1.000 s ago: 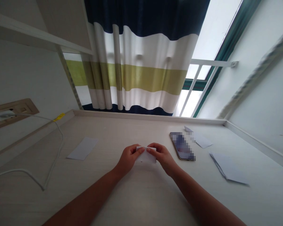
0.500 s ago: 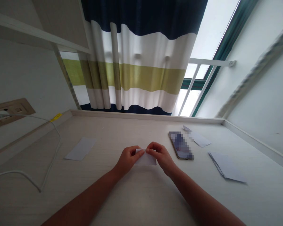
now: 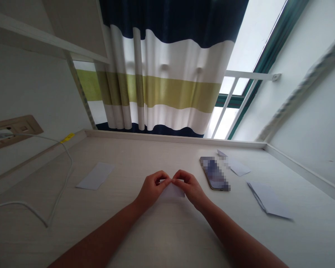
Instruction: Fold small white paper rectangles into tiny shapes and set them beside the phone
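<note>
A small piece of white paper [image 3: 172,191] is held over the middle of the desk. My left hand [image 3: 154,187] pinches its upper edge between thumb and fingers. Beside it, my right hand [image 3: 190,187] pinches the same edge, and the two thumb tips almost meet. The fingers cover the paper's upper corners. To the right of my right hand lies a phone [image 3: 212,173] with its screen blurred out. A flat sheet of white paper [image 3: 95,176] rests on the desk to the left.
At the right lies a stack of white paper [image 3: 269,201]. Behind it are a loose sheet [image 3: 239,166] and a small folded piece [image 3: 222,153]. A white cable [image 3: 64,186] runs from the wall socket [image 3: 16,130] across the desk's [image 3: 145,238] left side. A striped curtain [image 3: 167,89] hangs behind.
My fingertips have come closer together at the paper's upper edge, and the paper tilts a little differently. The surrounding objects stay where they were; the view shifts slightly.
</note>
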A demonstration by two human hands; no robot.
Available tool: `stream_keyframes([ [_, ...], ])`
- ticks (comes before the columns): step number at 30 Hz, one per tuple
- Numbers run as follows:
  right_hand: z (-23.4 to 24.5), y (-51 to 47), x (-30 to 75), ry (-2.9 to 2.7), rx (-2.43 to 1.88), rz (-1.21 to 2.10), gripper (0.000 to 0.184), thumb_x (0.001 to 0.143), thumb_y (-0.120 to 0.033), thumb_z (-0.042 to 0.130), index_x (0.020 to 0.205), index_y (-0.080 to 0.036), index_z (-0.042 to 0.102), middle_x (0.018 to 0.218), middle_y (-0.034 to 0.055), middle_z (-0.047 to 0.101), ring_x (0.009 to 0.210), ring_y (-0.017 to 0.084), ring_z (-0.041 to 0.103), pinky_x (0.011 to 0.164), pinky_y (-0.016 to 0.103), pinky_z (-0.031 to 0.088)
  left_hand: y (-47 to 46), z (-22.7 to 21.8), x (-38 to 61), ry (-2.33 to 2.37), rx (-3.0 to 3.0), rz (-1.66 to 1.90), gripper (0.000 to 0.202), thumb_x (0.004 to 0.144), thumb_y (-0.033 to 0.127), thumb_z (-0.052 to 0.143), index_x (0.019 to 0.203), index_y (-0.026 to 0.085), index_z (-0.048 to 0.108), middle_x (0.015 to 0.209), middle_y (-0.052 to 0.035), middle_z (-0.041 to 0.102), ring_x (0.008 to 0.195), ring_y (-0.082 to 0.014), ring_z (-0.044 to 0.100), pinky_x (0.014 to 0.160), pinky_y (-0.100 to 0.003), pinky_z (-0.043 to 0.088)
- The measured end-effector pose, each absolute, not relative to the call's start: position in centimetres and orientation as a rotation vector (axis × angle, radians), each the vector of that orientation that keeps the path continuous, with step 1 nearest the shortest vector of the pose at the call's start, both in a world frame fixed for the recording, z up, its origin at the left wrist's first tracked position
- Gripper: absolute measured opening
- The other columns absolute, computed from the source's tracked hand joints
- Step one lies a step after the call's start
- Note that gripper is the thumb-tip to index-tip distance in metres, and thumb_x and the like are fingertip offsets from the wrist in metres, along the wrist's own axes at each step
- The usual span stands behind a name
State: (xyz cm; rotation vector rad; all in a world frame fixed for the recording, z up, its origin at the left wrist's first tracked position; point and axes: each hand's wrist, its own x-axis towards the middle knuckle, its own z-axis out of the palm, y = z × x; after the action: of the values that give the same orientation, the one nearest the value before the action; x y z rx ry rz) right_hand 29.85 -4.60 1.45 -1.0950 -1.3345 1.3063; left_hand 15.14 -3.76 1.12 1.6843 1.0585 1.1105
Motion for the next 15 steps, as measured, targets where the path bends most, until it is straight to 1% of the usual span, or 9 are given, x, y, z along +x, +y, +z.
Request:
stream_keyframes([
  [5, 1.25, -4.61, 29.81, -1.344, -1.118, 1.281, 0.017, 0.063, -0.03, 0.062, 0.059, -0.018, 0.051, 0.057, -0.0038, 0.048, 0.052, 0.009, 0.04, 0.049, 0.022, 0.029, -3.72, 1.16, 15.1, 1.044, 1.685, 1.089, 0.018, 0.072, 0.029, 0.053, 0.061, 0.015, 0.054, 0.061, 0.0017, 0.05, 0.059, -0.0113, 0.044, 0.053, -0.021, 0.034],
  [11, 1.01, -4.48, 29.71, -1.31, -1.182, 1.289, 0.02, 0.064, -0.036, 0.061, 0.065, -0.017, 0.056, 0.053, -0.0047, 0.044, 0.049, 0.009, 0.036, 0.047, 0.022, 0.025, -3.44, 1.01, 14.89, 1.072, 1.652, 1.134, 0.019, 0.071, 0.03, 0.052, 0.06, 0.016, 0.052, 0.059, 0.0023, 0.048, 0.058, -0.0113, 0.043, 0.054, -0.022, 0.034],
  [15, 1.28, -4.46, 29.75, -1.277, -1.139, 1.305, 0.021, 0.063, -0.035, 0.063, 0.062, -0.016, 0.055, 0.051, -0.0048, 0.044, 0.049, 0.008, 0.037, 0.047, 0.022, 0.026, -3.3, 0.92, 14.76, 1.072, 1.641, 1.139, 0.019, 0.071, 0.031, 0.053, 0.06, 0.016, 0.051, 0.059, 0.0026, 0.047, 0.058, -0.011, 0.043, 0.054, -0.022, 0.033],
])
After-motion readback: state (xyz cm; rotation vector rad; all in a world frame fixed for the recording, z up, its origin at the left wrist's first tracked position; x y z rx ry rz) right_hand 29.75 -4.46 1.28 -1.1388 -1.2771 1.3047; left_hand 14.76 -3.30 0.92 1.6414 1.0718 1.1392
